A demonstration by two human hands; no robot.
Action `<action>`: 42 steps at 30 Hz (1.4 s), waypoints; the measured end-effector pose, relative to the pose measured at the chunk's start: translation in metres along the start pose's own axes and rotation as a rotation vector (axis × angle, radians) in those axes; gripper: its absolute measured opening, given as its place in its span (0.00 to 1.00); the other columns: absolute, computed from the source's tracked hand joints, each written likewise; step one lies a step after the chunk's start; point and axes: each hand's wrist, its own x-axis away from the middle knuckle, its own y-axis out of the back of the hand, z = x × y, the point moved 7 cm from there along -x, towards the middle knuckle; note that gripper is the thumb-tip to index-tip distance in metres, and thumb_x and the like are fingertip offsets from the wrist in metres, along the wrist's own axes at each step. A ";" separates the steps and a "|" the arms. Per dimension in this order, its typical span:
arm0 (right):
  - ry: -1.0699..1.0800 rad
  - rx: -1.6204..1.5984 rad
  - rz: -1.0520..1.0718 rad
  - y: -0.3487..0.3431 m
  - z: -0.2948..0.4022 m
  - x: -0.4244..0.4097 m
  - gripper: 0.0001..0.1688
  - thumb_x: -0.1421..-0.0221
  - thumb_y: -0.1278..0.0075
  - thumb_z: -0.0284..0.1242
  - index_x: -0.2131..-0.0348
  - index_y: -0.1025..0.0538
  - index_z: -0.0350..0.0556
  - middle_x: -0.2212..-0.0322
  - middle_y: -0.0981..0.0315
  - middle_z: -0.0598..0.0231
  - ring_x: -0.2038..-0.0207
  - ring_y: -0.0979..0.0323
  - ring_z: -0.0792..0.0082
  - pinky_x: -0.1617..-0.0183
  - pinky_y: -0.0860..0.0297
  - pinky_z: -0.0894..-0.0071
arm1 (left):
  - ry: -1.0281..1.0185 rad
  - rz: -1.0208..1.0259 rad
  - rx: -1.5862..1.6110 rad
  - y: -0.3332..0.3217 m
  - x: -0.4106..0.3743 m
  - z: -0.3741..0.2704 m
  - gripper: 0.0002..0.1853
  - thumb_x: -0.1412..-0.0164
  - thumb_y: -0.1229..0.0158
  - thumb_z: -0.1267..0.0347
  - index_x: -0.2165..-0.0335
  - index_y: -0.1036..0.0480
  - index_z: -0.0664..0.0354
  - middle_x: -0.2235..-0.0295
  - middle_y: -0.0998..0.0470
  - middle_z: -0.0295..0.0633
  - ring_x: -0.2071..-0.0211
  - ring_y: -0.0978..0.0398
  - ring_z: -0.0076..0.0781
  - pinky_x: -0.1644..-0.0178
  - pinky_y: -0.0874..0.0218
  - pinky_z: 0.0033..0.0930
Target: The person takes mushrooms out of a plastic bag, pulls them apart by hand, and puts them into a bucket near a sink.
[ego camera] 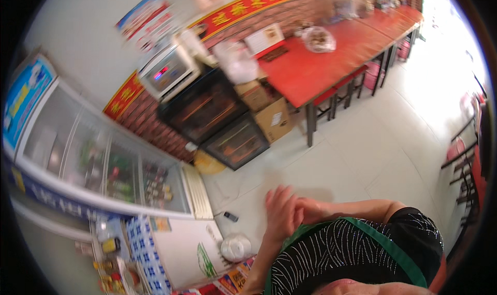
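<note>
My left hand is raised in front of my chest, its fingers extended and a little blurred, with nothing seen in it. My right hand meets it from the right side. The two hands touch or overlap near the left palm, and the right fingers are partly hidden there. Below the hands are a green apron and a black top with shiny lines. Under and beyond them lies the pale tiled floor.
A red table with a bagged bowl stands beyond. A black glass-door cabinet, cardboard boxes and a glass-front display fridge line the wall. A white chest is at lower left; a small dark object lies beside it.
</note>
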 end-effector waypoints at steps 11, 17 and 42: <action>0.588 -0.055 -0.564 0.117 0.296 0.124 0.08 0.48 0.62 0.20 0.68 0.32 0.33 0.64 0.31 0.51 0.60 0.31 0.57 0.54 0.35 0.63 | 0.279 0.137 0.182 -0.226 -0.089 0.174 0.16 0.52 0.50 0.75 0.61 0.35 0.65 0.61 0.31 0.50 0.58 0.33 0.47 0.52 0.44 0.40; 0.727 -0.144 -0.758 0.212 0.439 0.140 0.08 0.49 0.63 0.20 0.72 0.31 0.37 0.71 0.29 0.55 0.66 0.29 0.60 0.61 0.32 0.65 | 0.731 -0.079 0.745 -0.329 -0.185 0.294 0.10 0.46 0.53 0.75 0.63 0.34 0.66 0.67 0.28 0.45 0.66 0.28 0.36 0.61 0.36 0.32; 0.350 0.497 -1.148 0.590 0.943 0.040 0.11 0.53 0.58 0.23 0.66 0.30 0.43 0.74 0.30 0.65 0.77 0.33 0.73 0.77 0.36 0.73 | 1.627 -0.551 1.501 -0.688 -0.542 0.390 0.11 0.46 0.51 0.67 0.65 0.34 0.62 0.70 0.29 0.44 0.69 0.29 0.38 0.69 0.36 0.43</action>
